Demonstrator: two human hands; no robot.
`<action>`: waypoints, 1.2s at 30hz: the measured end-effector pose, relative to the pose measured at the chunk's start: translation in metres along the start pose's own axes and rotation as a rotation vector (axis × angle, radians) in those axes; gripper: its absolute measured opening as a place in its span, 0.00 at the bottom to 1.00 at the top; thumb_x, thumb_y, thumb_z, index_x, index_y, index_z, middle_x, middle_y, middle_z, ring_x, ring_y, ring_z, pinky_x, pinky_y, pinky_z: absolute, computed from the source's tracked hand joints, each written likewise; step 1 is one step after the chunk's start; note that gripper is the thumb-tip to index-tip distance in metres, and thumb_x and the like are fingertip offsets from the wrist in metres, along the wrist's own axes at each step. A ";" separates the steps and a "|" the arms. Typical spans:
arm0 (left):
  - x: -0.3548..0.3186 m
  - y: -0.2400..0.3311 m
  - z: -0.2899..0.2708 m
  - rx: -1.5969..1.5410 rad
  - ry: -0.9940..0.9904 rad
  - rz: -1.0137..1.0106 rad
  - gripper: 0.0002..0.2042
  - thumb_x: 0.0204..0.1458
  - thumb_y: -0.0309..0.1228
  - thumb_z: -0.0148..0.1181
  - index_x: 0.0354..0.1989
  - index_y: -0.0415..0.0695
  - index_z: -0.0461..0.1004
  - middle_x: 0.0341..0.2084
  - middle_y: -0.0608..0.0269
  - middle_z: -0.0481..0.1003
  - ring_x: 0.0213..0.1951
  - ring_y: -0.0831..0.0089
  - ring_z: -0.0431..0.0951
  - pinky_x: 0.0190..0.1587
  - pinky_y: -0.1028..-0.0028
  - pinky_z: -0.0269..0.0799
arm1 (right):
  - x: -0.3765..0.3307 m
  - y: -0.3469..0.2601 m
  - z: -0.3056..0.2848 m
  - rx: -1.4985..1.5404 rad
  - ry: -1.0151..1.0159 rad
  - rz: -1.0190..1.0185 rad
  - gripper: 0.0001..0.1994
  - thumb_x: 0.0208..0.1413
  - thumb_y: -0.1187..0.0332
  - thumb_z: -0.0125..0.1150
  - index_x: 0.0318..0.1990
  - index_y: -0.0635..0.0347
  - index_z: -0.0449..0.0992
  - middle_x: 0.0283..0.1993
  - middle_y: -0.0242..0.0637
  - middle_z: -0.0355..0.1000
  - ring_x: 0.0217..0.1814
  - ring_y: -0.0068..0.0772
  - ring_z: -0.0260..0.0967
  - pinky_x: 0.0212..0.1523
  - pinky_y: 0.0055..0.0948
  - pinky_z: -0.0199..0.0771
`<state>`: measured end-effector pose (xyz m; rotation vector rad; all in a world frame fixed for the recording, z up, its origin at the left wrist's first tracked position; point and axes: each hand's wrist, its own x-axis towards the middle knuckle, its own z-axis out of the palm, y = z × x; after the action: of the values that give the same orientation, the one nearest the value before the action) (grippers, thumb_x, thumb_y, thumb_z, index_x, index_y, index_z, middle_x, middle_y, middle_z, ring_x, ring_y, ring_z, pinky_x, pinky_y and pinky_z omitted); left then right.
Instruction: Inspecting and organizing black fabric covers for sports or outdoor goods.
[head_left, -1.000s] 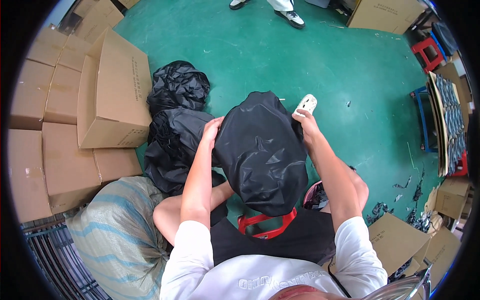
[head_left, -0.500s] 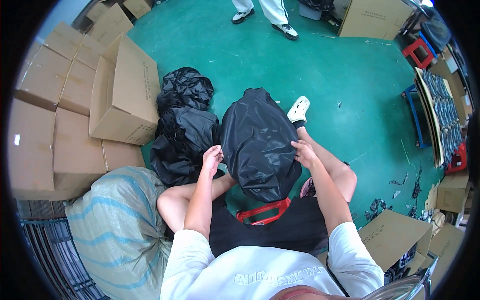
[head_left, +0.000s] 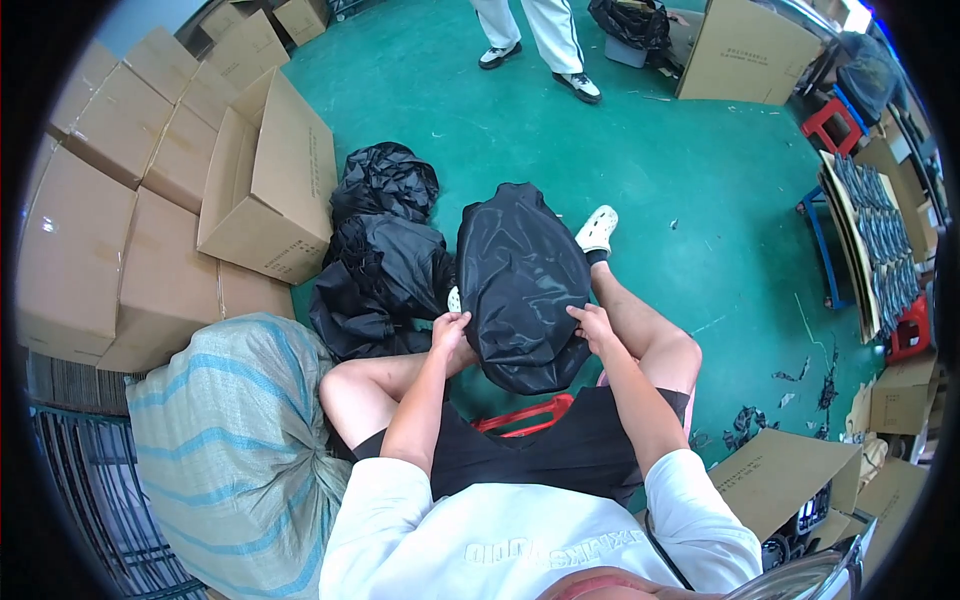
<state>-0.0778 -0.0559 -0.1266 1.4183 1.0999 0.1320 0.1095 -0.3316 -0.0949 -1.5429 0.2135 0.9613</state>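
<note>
Between my knees hangs a shiny black fabric cover (head_left: 522, 285), rounded and longer than it is wide, with creases over its face. Its left edge is pinched by my left hand (head_left: 452, 330), thumb and fingers pressed together. On the opposite side my right hand (head_left: 592, 327) grips the lower right edge, thumb on top. What the cover has inside, if anything, is hidden. A heap of similar black fabric (head_left: 385, 270) lies on the floor just left of the cover.
An open cardboard box (head_left: 270, 190) and stacked cartons (head_left: 110, 215) stand at the left, behind a striped woven sack (head_left: 235, 420). A red stool (head_left: 525, 415) shows between my legs. Another person's legs (head_left: 530, 40) are ahead. A blue cart (head_left: 825, 240) stands right.
The cover has become narrower between my hands, and my right hand has come inward and lower. My left hand has shifted right and slightly down. The view has tilted a little.
</note>
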 end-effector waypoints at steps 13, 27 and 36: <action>-0.066 -0.051 0.007 -0.156 0.006 -0.291 0.11 0.57 0.40 0.57 0.36 0.44 0.71 0.25 0.68 0.74 0.29 0.74 0.73 0.34 0.69 0.67 | -0.044 -0.018 0.014 0.037 0.067 0.040 0.26 0.56 0.71 0.59 0.60 0.74 0.63 0.52 0.46 0.73 0.46 0.36 0.74 0.47 0.35 0.75; -0.141 -0.008 0.041 -0.739 -0.358 -0.620 0.24 0.49 0.45 0.64 0.51 0.47 0.70 0.49 0.64 0.71 0.48 0.66 0.69 0.56 0.65 0.60 | -0.047 0.022 -0.019 0.016 -0.319 0.519 0.12 0.49 0.67 0.67 0.39 0.60 0.73 0.33 0.37 0.73 0.34 0.35 0.72 0.34 0.33 0.70; -0.143 -0.055 0.061 -0.861 -0.284 -0.761 0.21 0.43 0.24 0.48 0.49 0.36 0.64 0.52 0.50 0.69 0.55 0.57 0.68 0.62 0.59 0.60 | -0.073 0.051 -0.012 0.070 -0.200 0.577 0.11 0.55 0.65 0.62 0.42 0.59 0.73 0.41 0.39 0.73 0.41 0.34 0.71 0.35 0.31 0.70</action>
<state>-0.1423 -0.2067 -0.1100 0.2019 1.0778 -0.1339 0.0359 -0.3831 -0.0848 -1.3294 0.5628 1.5325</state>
